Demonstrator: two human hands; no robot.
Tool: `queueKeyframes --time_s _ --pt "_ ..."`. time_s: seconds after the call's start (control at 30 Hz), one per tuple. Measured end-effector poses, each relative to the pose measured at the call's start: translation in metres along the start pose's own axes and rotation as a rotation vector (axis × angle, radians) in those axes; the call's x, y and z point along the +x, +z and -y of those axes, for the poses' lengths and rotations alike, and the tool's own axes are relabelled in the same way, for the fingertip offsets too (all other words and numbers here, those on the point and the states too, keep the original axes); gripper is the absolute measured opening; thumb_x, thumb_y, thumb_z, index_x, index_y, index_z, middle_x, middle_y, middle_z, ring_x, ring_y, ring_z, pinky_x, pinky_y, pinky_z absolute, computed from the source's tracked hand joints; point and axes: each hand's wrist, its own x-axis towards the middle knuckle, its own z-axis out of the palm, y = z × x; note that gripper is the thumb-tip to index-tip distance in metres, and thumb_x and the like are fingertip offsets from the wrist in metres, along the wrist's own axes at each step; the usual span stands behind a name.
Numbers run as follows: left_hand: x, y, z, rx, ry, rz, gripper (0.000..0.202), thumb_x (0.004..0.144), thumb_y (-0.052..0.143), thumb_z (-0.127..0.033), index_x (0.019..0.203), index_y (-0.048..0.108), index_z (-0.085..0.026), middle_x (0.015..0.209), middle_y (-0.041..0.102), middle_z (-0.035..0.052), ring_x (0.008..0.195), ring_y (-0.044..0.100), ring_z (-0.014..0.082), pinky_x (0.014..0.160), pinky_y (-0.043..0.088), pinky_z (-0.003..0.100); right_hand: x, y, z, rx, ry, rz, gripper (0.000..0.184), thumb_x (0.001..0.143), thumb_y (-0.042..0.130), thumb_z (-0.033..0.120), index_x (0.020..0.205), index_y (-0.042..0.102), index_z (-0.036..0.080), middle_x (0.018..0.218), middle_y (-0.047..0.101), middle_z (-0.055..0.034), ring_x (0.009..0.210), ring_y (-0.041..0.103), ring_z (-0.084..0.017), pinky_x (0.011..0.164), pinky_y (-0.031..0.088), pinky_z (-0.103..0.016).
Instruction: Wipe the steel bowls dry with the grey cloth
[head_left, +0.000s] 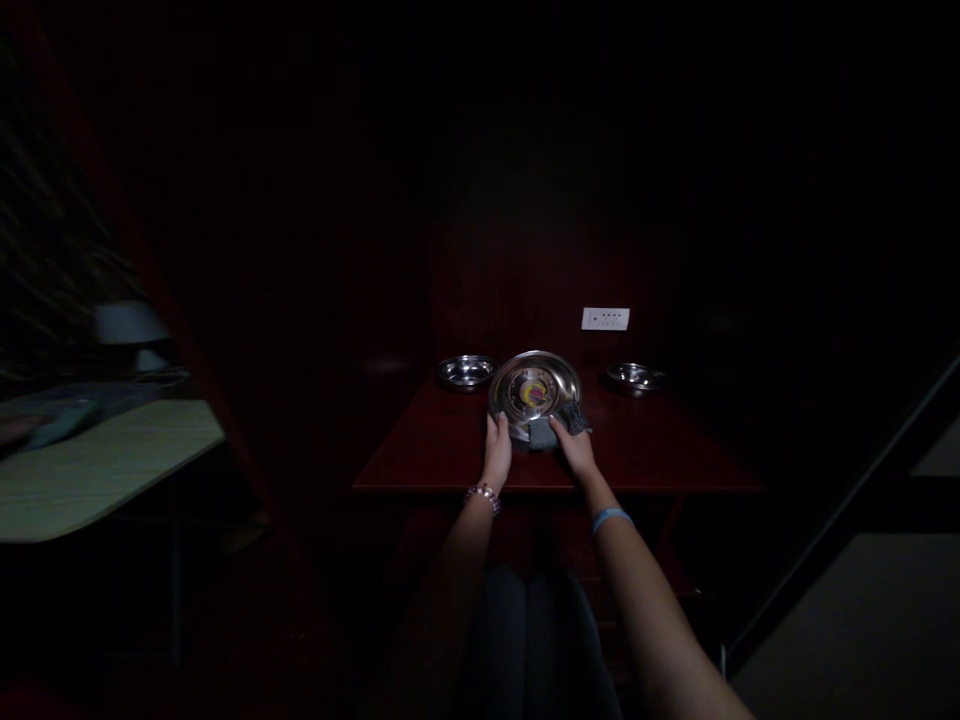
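Below the front edge of the dark red table [675, 450]: knees [504, 640]. Left hand [498, 452] grips the steel plate [517, 372] by its lower left rim; bead bracelet [484, 496] on that wrist. Right hand [576, 450], blue wristband [611, 517], pinches grey cloth [543, 433] against the lower right rim, thumb on top. Plate's tilted up over the table, blocks view of the middle. Round label [535, 393] at plate centre, yellow/red, print too small to read. Pale side table [120, 470] off left, lamp [129, 323] there. Steel bowls behind plate: left one [466, 372], right one [636, 378]. White socket panel [605, 319] on back wall [510, 300].
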Motion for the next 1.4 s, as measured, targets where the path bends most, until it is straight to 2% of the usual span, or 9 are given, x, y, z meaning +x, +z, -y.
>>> queueKeyframes --time_s 0.33,0.57,0.83,1.1,1.27,1.4 --pt "0.0 0.0 0.007 0.062 0.077 0.031 0.045 0.084 0.06 -0.029 0.126 0.047 -0.017 0.133 0.056 0.0116 0.125 0.051 0.0217 0.111 0.032 0.035 0.0 0.0 0.0 -0.039 -0.028 0.002 0.047 0.076 0.063 0.044 0.118 0.065 0.022 0.128 0.063 -0.0047 0.12 0.058 -0.024 0.108 0.038 -0.042" --pt "0.001 -0.001 0.011 0.122 0.046 0.013 0.062 0.08 0.064 -0.028 0.133 0.036 -0.015 0.133 0.055 0.0139 0.124 0.052 0.0216 0.111 0.033 0.037 0.002 -0.001 -0.002 -0.077 0.028 -0.015 0.046 0.075 0.065 0.044 0.116 0.066 0.023 0.123 0.067 -0.0049 0.118 0.059 -0.026 0.107 0.04 -0.045" --pt "0.0 -0.001 0.009 0.156 0.006 0.034 0.075 0.079 0.066 -0.027 0.142 0.027 -0.014 0.139 0.051 0.0144 0.13 0.047 0.0234 0.113 0.031 0.037 0.0 0.0 -0.001 0.016 0.033 -0.02 0.048 0.075 0.065 0.045 0.118 0.064 0.022 0.125 0.065 -0.0056 0.118 0.059 -0.025 0.107 0.039 -0.044" --pt "-0.001 0.001 0.01 0.143 0.107 0.147 0.066 0.078 0.068 -0.027 0.136 0.038 -0.016 0.139 0.052 0.0138 0.128 0.049 0.022 0.112 0.032 0.035 -0.001 0.0 0.001 0.103 0.07 -0.041 0.053 0.075 0.066 0.046 0.121 0.062 0.019 0.126 0.065 -0.0068 0.12 0.057 -0.025 0.108 0.039 -0.042" --pt "-0.004 0.003 0.009 0.177 0.06 0.176 0.058 0.077 0.07 -0.025 0.13 0.048 -0.016 0.135 0.056 0.0133 0.127 0.051 0.0228 0.111 0.034 0.037 -0.002 0.0 0.003 0.101 0.084 -0.043 0.052 0.074 0.067 0.047 0.118 0.064 0.019 0.123 0.066 -0.0072 0.117 0.059 -0.026 0.107 0.041 -0.043" --pt "-0.003 0.002 0.011 0.192 0.028 0.187 0.05 0.078 0.069 -0.027 0.124 0.054 -0.014 0.127 0.062 0.0139 0.118 0.058 0.0227 0.108 0.038 0.038 -0.003 0.0 0.004 0.102 0.072 -0.065 0.052 0.074 0.067 0.047 0.118 0.064 0.019 0.122 0.067 -0.0071 0.117 0.06 -0.025 0.107 0.041 -0.042"
